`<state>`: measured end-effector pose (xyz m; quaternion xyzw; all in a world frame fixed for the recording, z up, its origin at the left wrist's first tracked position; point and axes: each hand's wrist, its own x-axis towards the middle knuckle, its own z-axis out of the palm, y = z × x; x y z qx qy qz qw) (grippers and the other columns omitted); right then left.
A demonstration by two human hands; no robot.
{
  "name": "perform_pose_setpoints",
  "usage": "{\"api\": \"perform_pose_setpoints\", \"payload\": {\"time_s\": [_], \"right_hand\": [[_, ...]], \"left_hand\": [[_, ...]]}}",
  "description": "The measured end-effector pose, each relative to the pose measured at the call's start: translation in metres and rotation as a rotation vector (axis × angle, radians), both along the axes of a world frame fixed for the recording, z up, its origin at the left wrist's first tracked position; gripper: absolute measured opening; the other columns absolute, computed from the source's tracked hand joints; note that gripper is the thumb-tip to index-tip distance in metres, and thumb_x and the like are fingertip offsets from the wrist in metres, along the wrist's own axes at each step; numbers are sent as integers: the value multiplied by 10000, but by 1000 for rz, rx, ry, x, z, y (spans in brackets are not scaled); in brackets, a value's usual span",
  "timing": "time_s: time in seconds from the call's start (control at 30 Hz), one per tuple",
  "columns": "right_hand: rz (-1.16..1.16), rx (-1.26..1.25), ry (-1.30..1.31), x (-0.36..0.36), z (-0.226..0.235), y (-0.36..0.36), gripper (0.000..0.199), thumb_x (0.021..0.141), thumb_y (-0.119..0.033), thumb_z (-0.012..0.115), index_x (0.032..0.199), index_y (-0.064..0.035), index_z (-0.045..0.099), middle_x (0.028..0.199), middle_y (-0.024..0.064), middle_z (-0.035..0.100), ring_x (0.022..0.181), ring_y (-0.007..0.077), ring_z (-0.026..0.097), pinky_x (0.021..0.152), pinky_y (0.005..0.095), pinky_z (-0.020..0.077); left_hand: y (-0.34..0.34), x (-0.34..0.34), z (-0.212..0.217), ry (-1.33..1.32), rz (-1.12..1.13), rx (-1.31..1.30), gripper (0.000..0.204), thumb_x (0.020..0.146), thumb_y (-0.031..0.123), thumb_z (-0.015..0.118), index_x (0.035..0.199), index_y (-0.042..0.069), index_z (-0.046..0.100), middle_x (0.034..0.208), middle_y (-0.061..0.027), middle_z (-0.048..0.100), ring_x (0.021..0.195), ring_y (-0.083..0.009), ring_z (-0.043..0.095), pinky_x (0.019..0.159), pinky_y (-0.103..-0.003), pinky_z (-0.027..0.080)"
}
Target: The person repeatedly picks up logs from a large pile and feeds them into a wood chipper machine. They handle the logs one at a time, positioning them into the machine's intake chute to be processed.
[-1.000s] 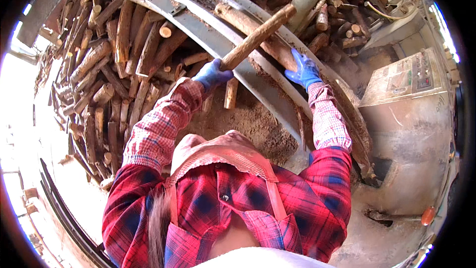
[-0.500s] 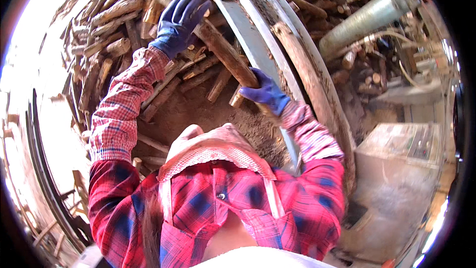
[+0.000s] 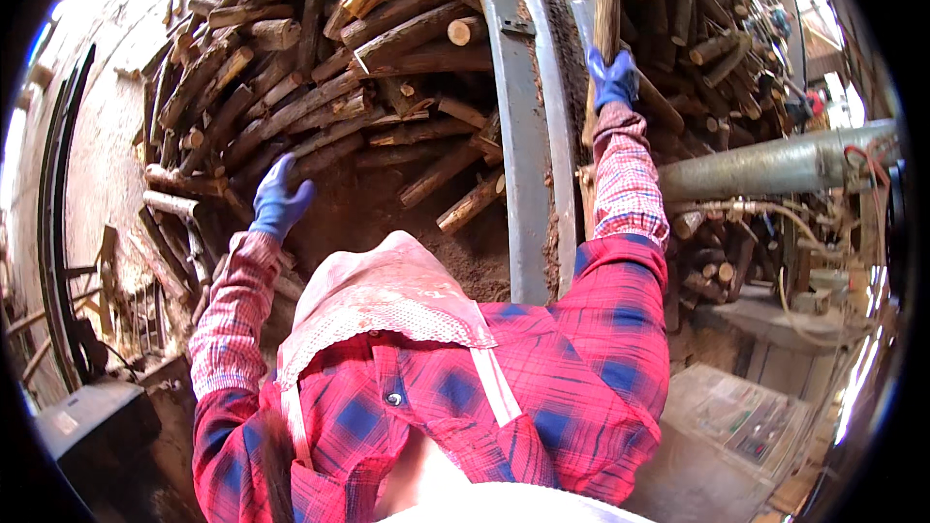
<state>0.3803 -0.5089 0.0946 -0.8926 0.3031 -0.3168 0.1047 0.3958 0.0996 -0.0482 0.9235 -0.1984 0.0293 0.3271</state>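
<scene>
My right hand, in a blue-purple glove, is wrapped round a long slim log at the far end of my reach. The log lies lengthwise over the grey metal trough, pointing away from me; my forearm hides part of its near end. Off to the left, my left hand wears a matching glove and hangs with its fingers apart, holding nothing. It is in front of the near edge of a big log pile, and I cannot tell whether it touches any wood.
A thick metal cylinder with hoses juts in from the right beside the trough. Below it stands a dusty control box. More logs are heaped beyond the trough. A dark box sits at the lower left.
My right hand has moved away from me and rightward, bringing the log over the trough. My left hand, earlier raised beside the log, has dropped back to the left. The view has turned.
</scene>
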Motion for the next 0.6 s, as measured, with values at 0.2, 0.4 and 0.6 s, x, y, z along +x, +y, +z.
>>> {"api": "perform_pose_setpoints", "payload": {"time_s": [0.2,0.4,0.6], "right_hand": [[-10,-22,411,-33,-85,-2,642,697,-574,703,981,0,656,966,262,665,910,441,644,796,499,510],[-153,64,700,-80,-93,-24,711,723,-600,626,1132,-18,643,1086,239,662,1019,404,638,851,499,509],[-207,-38,306,-69,-85,11,819,714,-652,664,1114,63,625,1065,264,657,941,420,633,795,494,515]], "left_hand": [[111,-75,-90,477,468,-20,573,775,336,695,1250,39,570,1194,-154,648,1109,-267,627,970,-367,483],[157,-108,-149,704,468,-224,643,826,405,668,1316,17,518,1281,-175,592,1206,-293,552,1023,-383,419],[218,-188,-204,1051,940,-222,624,730,433,714,1208,45,610,1181,-183,641,1110,-316,606,954,-408,464]]}}
